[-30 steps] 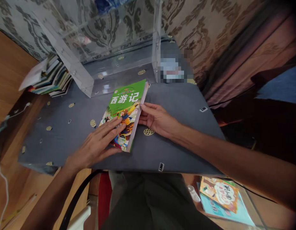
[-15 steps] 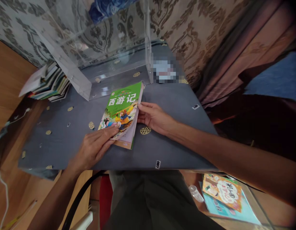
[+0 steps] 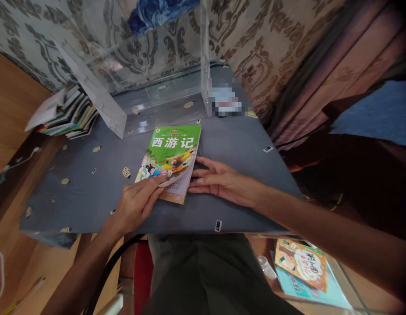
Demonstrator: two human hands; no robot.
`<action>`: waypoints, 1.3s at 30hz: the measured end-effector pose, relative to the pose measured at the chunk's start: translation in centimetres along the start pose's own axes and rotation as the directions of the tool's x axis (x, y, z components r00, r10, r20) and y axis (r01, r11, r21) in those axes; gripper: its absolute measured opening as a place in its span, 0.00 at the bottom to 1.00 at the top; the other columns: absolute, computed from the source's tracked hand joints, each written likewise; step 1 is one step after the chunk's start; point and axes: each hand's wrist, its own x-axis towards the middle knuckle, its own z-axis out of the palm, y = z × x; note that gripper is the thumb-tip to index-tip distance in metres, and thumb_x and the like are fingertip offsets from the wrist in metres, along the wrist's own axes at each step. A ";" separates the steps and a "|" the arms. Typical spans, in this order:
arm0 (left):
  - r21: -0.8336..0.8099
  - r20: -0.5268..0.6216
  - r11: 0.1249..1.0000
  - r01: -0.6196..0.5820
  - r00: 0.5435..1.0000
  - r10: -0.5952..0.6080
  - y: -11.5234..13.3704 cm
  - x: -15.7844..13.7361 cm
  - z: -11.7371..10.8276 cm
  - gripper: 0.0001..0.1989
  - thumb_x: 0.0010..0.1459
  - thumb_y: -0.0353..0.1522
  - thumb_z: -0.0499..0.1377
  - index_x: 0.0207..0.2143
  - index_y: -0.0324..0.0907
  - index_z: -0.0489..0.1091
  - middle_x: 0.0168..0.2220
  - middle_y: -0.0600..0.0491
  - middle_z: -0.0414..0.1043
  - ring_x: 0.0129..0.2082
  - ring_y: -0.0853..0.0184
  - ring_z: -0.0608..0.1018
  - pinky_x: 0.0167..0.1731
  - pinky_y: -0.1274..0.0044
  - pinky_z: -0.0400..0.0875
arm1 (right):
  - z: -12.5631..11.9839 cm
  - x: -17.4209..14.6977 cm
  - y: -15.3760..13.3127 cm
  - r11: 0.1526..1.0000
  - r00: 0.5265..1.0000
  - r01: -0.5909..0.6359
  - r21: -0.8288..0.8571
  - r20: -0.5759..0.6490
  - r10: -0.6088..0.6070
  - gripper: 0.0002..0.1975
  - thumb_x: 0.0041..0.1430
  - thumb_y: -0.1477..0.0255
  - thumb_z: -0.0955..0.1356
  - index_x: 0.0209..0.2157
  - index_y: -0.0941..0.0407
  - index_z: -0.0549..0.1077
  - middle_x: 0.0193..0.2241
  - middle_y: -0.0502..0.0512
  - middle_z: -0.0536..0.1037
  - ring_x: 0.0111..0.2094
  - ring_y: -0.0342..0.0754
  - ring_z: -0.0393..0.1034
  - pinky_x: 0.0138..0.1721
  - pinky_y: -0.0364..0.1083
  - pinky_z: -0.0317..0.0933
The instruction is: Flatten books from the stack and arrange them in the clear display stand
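Observation:
A green paperback book with white Chinese characters and cartoon figures lies on the grey cloth of the table. Its lower cover edge is lifted and curled, so printed inner pages show beneath. At the lower left, my left hand pinches that raised corner, thumb under and fingers on top. Beside the book's right edge rests my right hand, fingers apart and tips at the page edges. It grips nothing that I can see.
A clear acrylic stand stands behind the book. Stacked books and papers sit at the left. A pixelated item lies at the back right. Below the table's right side are an orange book and a clear plastic cup.
The book has turned slightly and shifted a little right. My right hand has slid down along its right edge, fingers spreading. My left hand keeps hold of the lower corner.

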 end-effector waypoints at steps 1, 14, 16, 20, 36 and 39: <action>-0.001 -0.009 1.000 -0.001 1.000 0.001 0.1 0.0 0.3 0.15 0.71 0.28 0.51 0.54 0.36 0.71 0.47 0.45 0.81 0.42 0.66 0.84 0.44 0.78 0.78 | 0.0 -0.4 0.3 1.000 1.000 0.020 -0.003 -0.013 -0.020 0.37 0.49 0.80 0.74 0.59 0.51 0.62 0.46 0.52 0.81 0.43 0.46 0.79 0.54 0.50 0.72; 0.010 -0.071 1.000 0.013 0.997 -0.012 0.8 0.2 1.1 0.13 0.70 0.27 0.51 0.52 0.35 0.71 0.45 0.44 0.82 0.43 0.65 0.84 0.45 0.78 0.78 | 1.7 -1.7 1.9 0.999 0.984 0.040 -0.018 -0.174 -0.042 0.44 0.54 0.76 0.74 0.68 0.48 0.53 0.30 0.45 0.79 0.33 0.43 0.77 0.45 0.46 0.74; 0.007 -0.080 1.000 0.012 0.997 -0.012 0.9 0.2 1.2 0.13 0.70 0.27 0.52 0.51 0.35 0.72 0.45 0.44 0.82 0.43 0.65 0.84 0.45 0.78 0.78 | 1.8 -1.7 2.0 0.999 0.981 0.045 -0.024 -0.186 -0.048 0.44 0.53 0.76 0.75 0.67 0.48 0.54 0.30 0.45 0.79 0.33 0.43 0.77 0.45 0.45 0.74; -0.011 -0.103 1.000 -0.001 0.995 0.000 0.9 0.4 1.2 0.13 0.69 0.26 0.52 0.52 0.37 0.71 0.45 0.46 0.82 0.43 0.65 0.84 0.45 0.78 0.78 | 2.0 -1.5 2.2 0.998 0.972 0.051 -0.025 -0.230 -0.056 0.44 0.51 0.77 0.75 0.66 0.49 0.56 0.31 0.45 0.79 0.33 0.43 0.76 0.44 0.45 0.72; -0.044 -0.033 0.999 -0.008 0.999 0.006 0.4 0.2 1.5 0.14 0.68 0.35 0.57 0.54 0.40 0.69 0.46 0.47 0.81 0.45 0.62 0.83 0.45 0.69 0.80 | 2.8 -1.0 2.0 0.988 0.946 0.079 -0.132 -0.301 -0.116 0.32 0.49 0.74 0.76 0.55 0.54 0.63 0.29 0.45 0.78 0.30 0.42 0.73 0.31 0.42 0.66; -0.076 -0.030 0.997 -0.012 0.999 0.010 0.3 0.4 1.3 0.12 0.69 0.33 0.55 0.52 0.41 0.71 0.46 0.47 0.81 0.44 0.63 0.83 0.44 0.70 0.80 | 2.5 -1.1 2.0 0.982 0.950 0.079 -0.172 -0.284 -0.126 0.33 0.49 0.74 0.75 0.55 0.54 0.62 0.28 0.45 0.78 0.30 0.42 0.73 0.31 0.42 0.66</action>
